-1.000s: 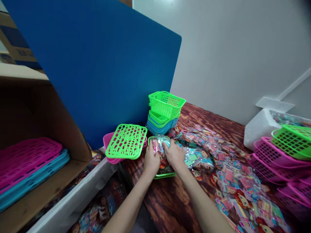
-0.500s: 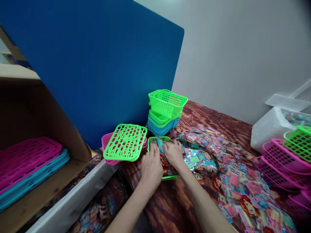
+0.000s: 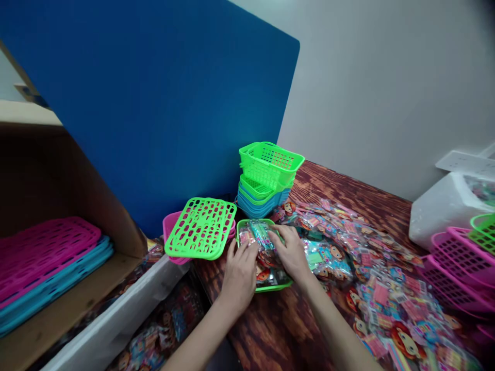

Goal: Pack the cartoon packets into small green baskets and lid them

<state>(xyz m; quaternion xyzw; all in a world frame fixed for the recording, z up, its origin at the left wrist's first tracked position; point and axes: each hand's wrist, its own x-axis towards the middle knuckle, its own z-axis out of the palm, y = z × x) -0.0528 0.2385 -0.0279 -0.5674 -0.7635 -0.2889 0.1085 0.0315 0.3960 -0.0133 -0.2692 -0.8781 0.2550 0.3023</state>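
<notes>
A green basket [image 3: 275, 288] sits on the wooden table, filled with clear plastic packets [image 3: 261, 235] printed in turquoise, pink and red. My left hand [image 3: 240, 270] rests along the basket's left side, its fingers stretched out over the rim and the packets. On the opposite side, my right hand [image 3: 291, 251] lies over the right rim with thumb and fingers apart, the fingertips at the packets. Neither hand visibly grips anything. Both hands cover part of the rim.
Green lattice lids [image 3: 203, 226] lie on a pink basket at left. Behind stand nested green and blue baskets [image 3: 266, 170]. Loose packets [image 3: 371, 257] spread across the right. Pink baskets [image 3: 460, 263] and a white foam box [image 3: 433, 206] stand far right; a cardboard box [image 3: 127, 247] holds lids.
My hands have drawn apart from the basket's middle toward its two sides, exposing more of the packets. The view has shifted slightly.
</notes>
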